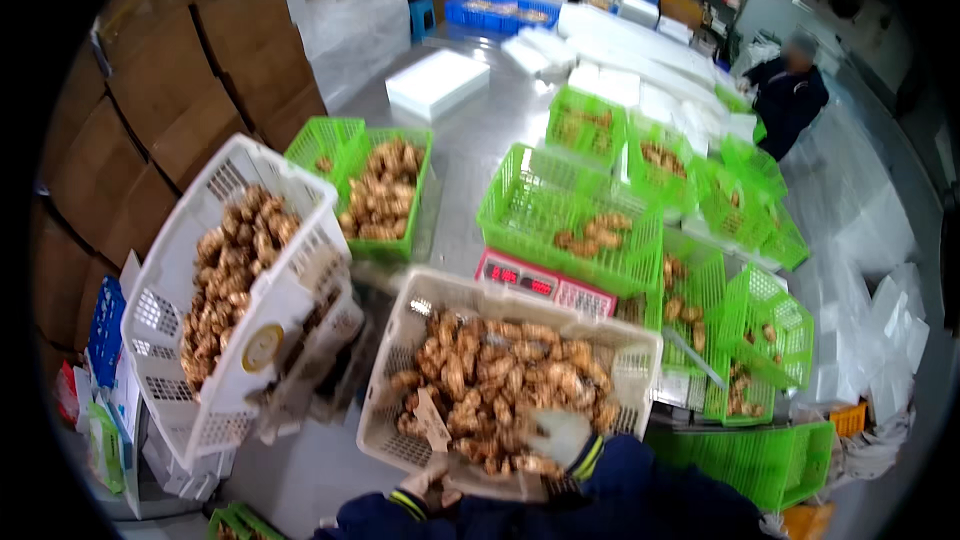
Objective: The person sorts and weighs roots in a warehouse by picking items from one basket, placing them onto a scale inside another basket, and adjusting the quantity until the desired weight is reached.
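A white plastic basket (pixel 415 315) full of knobbly brown tubers (pixel 500 370) is tilted toward me at the centre. My left hand (pixel 428 485), bare, grips its near rim from below. My right hand (pixel 560 435), in a white glove, clasps the near rim at the right, with its fingers over the tubers. A small beige tag (pixel 432 420) lies among the tubers close to my left hand. Both of my sleeves are dark blue with striped cuffs.
A second white basket (pixel 300 185) of tubers leans at the left. Green baskets (pixel 540 190) with a few tubers crowd the steel table (pixel 470 130), around a red scale (pixel 545 283). Cardboard boxes (pixel 180 90) are stacked at the left, and white foam boxes (pixel 435 80) lie behind. A person in a dark jacket (pixel 790 100) stands far right.
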